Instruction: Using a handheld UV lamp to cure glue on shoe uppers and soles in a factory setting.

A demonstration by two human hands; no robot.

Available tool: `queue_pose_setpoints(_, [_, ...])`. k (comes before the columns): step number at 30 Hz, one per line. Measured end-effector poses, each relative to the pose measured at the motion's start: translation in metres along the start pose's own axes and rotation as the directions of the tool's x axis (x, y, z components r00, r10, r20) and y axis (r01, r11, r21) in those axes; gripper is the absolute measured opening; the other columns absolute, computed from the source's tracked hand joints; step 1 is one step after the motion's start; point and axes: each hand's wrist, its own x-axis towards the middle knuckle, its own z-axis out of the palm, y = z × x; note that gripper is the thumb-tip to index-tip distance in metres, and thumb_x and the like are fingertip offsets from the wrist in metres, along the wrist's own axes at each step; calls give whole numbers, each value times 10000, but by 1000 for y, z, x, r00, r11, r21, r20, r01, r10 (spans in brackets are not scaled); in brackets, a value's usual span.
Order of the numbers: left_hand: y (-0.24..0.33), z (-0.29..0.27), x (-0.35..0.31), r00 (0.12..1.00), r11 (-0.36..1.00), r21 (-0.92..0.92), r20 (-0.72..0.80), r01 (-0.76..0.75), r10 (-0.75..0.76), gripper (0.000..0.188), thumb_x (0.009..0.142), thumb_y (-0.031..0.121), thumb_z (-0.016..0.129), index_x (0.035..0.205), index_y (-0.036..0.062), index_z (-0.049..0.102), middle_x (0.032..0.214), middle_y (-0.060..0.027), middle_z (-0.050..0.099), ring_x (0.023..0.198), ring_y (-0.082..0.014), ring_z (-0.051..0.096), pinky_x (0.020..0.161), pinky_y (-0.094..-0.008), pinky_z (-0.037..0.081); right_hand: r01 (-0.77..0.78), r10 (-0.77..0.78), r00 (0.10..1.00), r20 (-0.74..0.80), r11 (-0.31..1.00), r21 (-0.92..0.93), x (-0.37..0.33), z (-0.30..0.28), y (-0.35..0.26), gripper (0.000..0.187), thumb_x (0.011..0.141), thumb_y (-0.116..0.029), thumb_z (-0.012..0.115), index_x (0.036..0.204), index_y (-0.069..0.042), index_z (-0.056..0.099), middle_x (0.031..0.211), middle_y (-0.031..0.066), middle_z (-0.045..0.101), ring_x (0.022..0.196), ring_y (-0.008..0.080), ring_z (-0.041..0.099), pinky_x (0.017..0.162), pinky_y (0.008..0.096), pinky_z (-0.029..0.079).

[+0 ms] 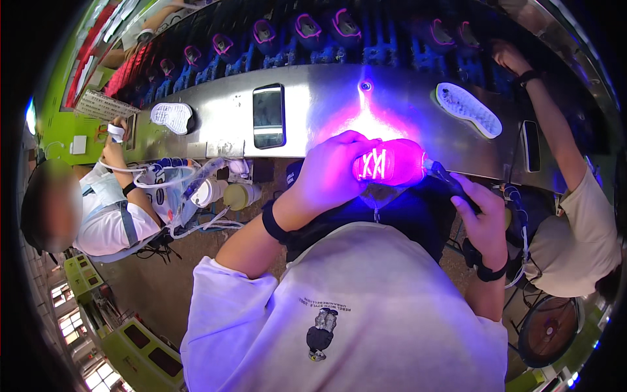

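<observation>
My left hand (338, 168) grips a shoe (403, 163), its fingers wrapped round the heel end. White laces cross over the shoe, which glows pink under violet light. In my right hand (484, 215) is a dark pen-like tool (445, 176) with a pale tip. That tip touches or nearly touches the end of the shoe away from my left hand. I cannot make out the tool's exact kind. Both hands are near the front edge of the metal table, above my lap.
A small bright lamp (366, 85) shines on the metal table (222, 98). A phone (268, 116) and white shoe soles (172, 117) (469, 110) lie there. Behind runs a rack of dark shoes (264, 31). One person (117, 215) sits at left; another person's arm (555, 121) reaches toward the rack.
</observation>
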Motion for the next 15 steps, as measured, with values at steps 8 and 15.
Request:
queue_pose_setpoints(8, [-13,-3,7,963,939,-335,268,81,12,705,640,55,879,1311,43,660,1026,-112,728,902,-226,722,769,-360,588,-99,108,994,-13,948,304,7,24,24,427,926,-57,705,1344,-2,638,931,54,696,776,93,608,702,241,470])
queue_pose_setpoints(15, [-7,-1,4,796,444,-681,587,583,-145,788,737,-63,835,1457,2,522,1146,-92,701,939,-160,686,758,-306,588,-270,265,960,86,805,528,35,30,10,433,969,-92,695,1376,24,603,897,27,659,781,73,585,659,215,437])
